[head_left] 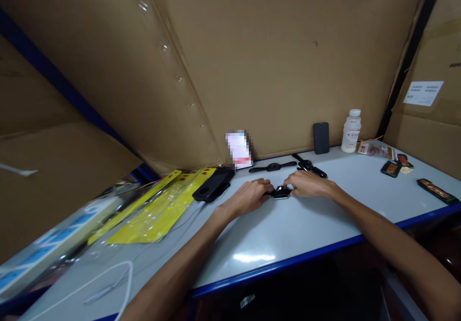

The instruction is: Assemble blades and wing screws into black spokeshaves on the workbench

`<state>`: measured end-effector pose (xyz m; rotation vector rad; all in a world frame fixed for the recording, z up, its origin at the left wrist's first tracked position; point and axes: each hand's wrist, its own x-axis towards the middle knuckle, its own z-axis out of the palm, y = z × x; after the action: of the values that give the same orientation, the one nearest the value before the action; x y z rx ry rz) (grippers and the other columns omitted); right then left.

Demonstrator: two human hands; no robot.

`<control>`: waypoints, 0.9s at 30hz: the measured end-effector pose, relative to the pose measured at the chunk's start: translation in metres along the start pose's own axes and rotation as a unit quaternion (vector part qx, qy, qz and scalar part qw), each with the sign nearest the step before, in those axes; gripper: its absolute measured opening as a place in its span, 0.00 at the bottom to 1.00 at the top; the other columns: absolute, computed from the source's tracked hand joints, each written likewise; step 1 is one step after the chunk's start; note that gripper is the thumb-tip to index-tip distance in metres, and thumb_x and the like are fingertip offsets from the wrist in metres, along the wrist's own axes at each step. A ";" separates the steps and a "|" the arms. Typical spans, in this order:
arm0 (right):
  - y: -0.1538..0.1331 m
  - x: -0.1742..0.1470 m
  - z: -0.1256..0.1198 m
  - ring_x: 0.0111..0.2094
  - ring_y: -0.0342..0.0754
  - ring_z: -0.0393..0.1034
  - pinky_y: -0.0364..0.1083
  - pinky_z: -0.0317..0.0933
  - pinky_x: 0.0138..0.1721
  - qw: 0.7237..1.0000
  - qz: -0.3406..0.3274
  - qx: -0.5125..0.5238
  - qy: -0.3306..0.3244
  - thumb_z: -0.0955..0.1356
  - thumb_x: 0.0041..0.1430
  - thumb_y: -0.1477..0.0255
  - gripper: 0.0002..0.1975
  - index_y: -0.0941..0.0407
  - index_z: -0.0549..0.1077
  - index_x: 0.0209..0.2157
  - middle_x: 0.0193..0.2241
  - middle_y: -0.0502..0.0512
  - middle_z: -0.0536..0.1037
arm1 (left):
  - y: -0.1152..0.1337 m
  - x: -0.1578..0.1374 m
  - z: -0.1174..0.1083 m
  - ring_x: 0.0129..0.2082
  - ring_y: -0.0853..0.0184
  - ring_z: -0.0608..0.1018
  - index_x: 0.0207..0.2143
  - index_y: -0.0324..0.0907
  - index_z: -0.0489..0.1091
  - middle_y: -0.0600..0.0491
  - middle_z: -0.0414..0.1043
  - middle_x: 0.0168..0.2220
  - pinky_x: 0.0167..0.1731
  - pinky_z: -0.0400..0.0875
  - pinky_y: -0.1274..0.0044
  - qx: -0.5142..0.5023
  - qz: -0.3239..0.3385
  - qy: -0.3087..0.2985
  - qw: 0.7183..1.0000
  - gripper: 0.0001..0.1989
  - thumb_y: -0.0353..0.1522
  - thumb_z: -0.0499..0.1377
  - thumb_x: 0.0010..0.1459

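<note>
Between my two hands a black smartwatch (281,192) is held low over the table, its strap running out to both sides. My left hand (255,194) is closed on the strap's left end, fingers curled. From the other side my right hand (309,184) grips the strap's right end, with the thumb and fingers near the watch case. Just behind lies a second black watch (272,166), stretched out flat. More black watches (305,164) lie together beyond my right hand, which partly hides them. The fingertips on the straps are partly hidden.
The grey-white table (248,244) has a blue edge. A lit phone (239,149), a dark phone (321,138) and a bottle (351,131) stand along the cardboard wall. To the left are a black device (213,185), yellow packages (154,215) and a white cable (129,282). Small packets (391,168) lie right.
</note>
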<state>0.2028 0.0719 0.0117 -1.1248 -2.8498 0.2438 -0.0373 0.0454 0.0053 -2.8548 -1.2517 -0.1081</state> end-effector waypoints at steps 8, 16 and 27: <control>-0.002 0.000 -0.003 0.40 0.52 0.72 0.46 0.54 0.35 1.000 0.004 -0.003 -0.007 0.67 0.55 0.76 0.20 0.52 0.77 0.49 0.39 0.57 0.80 | -0.003 -0.001 0.004 0.41 0.62 0.77 0.41 0.45 0.74 0.50 0.75 0.40 0.35 0.67 0.75 -0.018 0.008 0.016 1.000 0.09 0.27 0.55 0.63; -0.009 -0.002 -0.007 0.40 0.51 0.72 0.45 0.52 0.35 0.999 0.031 -0.005 -0.014 0.68 0.56 0.75 0.12 0.55 0.79 0.43 0.40 0.59 0.80 | 0.001 0.002 0.003 0.40 0.62 0.77 0.53 0.46 0.71 0.51 0.76 0.41 0.38 0.68 0.74 -0.068 -0.055 0.041 0.995 0.15 0.33 0.58 0.63; -0.020 -0.002 -0.006 0.41 0.52 0.72 0.46 0.52 0.38 1.000 0.004 -0.007 0.004 0.64 0.56 0.80 0.18 0.53 0.78 0.45 0.41 0.59 0.79 | 0.006 0.008 0.013 0.37 0.65 0.74 0.43 0.42 0.73 0.52 0.73 0.37 0.37 0.69 0.74 -0.138 -0.045 0.113 0.983 0.08 0.29 0.58 0.61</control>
<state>0.1917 0.0570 0.0209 -1.1375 -2.8448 0.2188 -0.0270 0.0483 -0.0075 -2.8954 -1.4130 -0.6369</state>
